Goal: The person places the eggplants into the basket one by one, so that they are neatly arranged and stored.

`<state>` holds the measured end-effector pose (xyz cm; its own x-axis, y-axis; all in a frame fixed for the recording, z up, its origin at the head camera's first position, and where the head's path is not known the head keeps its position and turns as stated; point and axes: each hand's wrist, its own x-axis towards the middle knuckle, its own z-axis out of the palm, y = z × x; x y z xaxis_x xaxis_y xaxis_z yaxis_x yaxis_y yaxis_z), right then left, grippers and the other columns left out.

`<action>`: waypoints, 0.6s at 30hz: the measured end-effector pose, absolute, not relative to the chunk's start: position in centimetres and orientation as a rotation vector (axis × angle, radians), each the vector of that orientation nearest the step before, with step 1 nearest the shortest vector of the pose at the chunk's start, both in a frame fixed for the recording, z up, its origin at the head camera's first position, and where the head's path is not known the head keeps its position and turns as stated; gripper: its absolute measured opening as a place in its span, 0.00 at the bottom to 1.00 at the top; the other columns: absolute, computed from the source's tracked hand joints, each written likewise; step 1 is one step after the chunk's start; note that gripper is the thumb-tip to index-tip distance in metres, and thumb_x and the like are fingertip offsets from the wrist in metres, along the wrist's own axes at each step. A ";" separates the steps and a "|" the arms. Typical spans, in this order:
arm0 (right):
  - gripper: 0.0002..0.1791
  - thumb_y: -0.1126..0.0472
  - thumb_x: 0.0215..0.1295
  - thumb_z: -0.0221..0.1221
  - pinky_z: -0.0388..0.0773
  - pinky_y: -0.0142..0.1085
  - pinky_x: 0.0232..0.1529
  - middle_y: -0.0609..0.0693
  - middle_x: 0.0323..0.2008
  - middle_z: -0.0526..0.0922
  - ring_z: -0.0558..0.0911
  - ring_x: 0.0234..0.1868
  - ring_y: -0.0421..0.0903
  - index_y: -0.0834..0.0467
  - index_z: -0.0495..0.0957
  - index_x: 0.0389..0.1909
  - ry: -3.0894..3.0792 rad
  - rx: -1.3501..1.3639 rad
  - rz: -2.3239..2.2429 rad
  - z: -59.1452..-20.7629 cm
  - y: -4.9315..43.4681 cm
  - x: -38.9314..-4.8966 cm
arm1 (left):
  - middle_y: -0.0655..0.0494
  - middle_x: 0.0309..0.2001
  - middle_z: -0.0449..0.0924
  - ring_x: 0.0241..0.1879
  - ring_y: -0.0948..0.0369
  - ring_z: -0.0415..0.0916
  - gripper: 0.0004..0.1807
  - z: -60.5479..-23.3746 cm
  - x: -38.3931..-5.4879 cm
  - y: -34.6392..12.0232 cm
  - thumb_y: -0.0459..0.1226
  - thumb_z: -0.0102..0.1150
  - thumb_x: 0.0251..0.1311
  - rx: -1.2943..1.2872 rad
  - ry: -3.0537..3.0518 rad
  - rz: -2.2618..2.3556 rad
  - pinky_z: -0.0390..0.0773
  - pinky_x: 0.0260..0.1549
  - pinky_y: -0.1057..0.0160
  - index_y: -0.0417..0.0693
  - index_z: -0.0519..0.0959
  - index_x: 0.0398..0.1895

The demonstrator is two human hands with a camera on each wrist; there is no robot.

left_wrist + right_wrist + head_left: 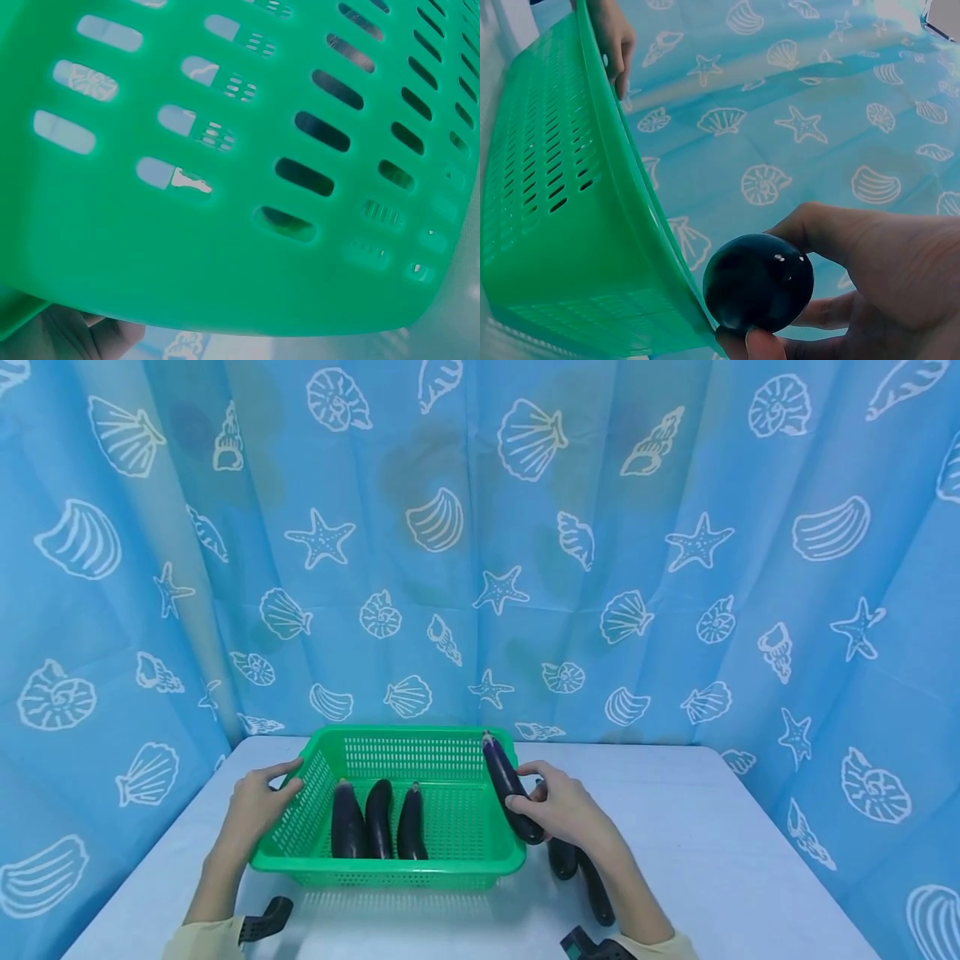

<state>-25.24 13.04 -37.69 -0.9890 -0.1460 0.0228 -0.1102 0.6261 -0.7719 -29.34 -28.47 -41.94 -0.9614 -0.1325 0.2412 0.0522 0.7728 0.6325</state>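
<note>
My right hand [564, 806] grips a dark purple eggplant [510, 785] between thumb and fingers. The eggplant slants across the right rim of a green plastic basket [397, 866], stem end toward the back. From the right wrist its rounded end [757, 283] faces the camera. Inside the basket lie three more eggplants, left [348, 822], middle [379, 822] and right [412, 827]. Spread fingers of my left hand [255, 806] touch the basket's left rim. In the left wrist view the basket wall [187, 270] covers most of that hand.
On the table [720, 852], partly under my right hand and forearm, lie other eggplants, one [562, 860] close to the basket and one [596, 893] farther right. A blue shell-patterned curtain [480, 560] hangs behind the table and at both sides.
</note>
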 end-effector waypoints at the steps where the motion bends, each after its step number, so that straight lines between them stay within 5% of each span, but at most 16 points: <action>1: 0.28 0.52 0.63 0.62 0.79 0.37 0.25 0.51 0.28 0.80 0.79 0.24 0.43 0.53 0.70 0.64 2.797 -0.221 -1.319 -37.6 13.0 -25.3 | 0.42 0.32 0.81 0.21 0.60 0.72 0.25 -41.9 -29.3 -28.5 0.39 0.52 0.66 0.063 -2.697 -0.975 0.68 0.20 0.63 0.40 0.72 0.65; 18: 0.29 0.53 0.62 0.63 0.79 0.37 0.22 0.52 0.30 0.81 0.80 0.20 0.44 0.55 0.70 0.64 2.783 -0.305 -1.284 -37.4 10.7 -26.5 | 0.41 0.35 0.82 0.22 0.58 0.71 0.26 -42.3 -29.7 -28.6 0.40 0.51 0.65 0.079 -2.689 -0.961 0.69 0.21 0.63 0.40 0.72 0.66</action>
